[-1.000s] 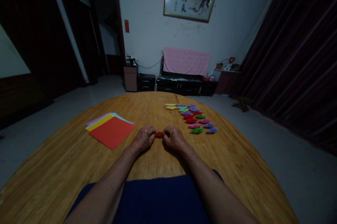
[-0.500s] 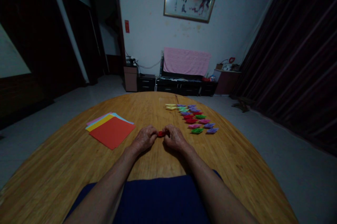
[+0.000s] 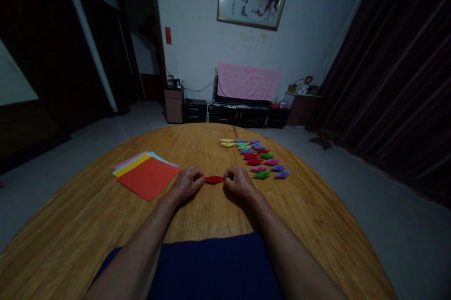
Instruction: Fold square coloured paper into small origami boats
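Foremost, round wooden table (image 3: 211,225): fills the lower view, its far edge curving just beyond the paper items, its near edge hidden behind a dark blue garment (image 3: 214,267) in the foreground. Bare wood lies open to left, right and front of the hands.

Next, stack of square paper sheets (image 3: 146,175): lies flat on the left part of the table, red sheet on top, with yellow, pink and pale blue edges showing beneath. Well apart from the table rim; near the left hand but not touching it.

Then, group of small folded paper pieces (image 3: 259,159): set in rough rows on the far right of the table, in yellow, green, purple, red and pink. Just beyond the right hand, apart from it.

Left hand (image 3: 185,183): rests on the wood at centre, fingers curled and pinching the left tip of the red folded paper.

Right hand (image 3: 239,182): rests opposite, fingers curled and pinching the right tip of the same piece.

Red folded paper (image 3: 213,179): small, flat and pointed at both ends, stretched between the two hands, low over the table centre; whether it touches the wood cannot be told.
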`<state>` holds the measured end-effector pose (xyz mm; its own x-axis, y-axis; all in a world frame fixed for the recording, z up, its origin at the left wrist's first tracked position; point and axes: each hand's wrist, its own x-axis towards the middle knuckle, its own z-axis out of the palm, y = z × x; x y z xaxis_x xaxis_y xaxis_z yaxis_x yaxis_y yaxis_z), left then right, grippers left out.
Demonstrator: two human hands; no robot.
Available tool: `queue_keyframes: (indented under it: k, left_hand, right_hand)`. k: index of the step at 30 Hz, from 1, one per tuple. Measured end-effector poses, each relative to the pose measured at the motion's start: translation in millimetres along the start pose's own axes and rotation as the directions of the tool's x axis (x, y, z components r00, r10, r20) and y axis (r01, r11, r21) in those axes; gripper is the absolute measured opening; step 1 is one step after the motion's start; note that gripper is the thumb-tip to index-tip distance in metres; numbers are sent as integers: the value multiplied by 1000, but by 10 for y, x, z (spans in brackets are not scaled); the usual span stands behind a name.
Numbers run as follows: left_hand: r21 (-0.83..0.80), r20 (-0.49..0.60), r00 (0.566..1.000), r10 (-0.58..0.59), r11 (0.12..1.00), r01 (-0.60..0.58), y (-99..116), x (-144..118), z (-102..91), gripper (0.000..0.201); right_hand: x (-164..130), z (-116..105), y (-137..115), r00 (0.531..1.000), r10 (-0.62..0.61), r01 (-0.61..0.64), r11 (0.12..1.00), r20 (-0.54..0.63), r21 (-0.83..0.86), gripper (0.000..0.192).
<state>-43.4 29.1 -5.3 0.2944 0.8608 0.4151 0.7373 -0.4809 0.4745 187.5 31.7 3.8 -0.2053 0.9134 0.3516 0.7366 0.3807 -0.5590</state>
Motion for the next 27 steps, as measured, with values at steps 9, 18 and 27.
queue_keyframes:
  k: [9, 18, 27]
  left_hand:
    - [-11, -8, 1000, 29, 1000, -29, 13, 19, 14, 13]
    - [-12, -7, 1000, 20, 1000, -20, 44, 21, 2, 13]
    - [28, 9, 1000, 27, 999, -28, 43, 33, 21, 14]
  right_hand:
    - [12, 31, 45, 998, -56, 55, 998, -13, -21, 15]
    - [13, 41, 50, 997, -72, 71, 997, -26, -25, 16]
    - [26, 41, 66, 999, -43, 43, 999, -21, -30, 19]
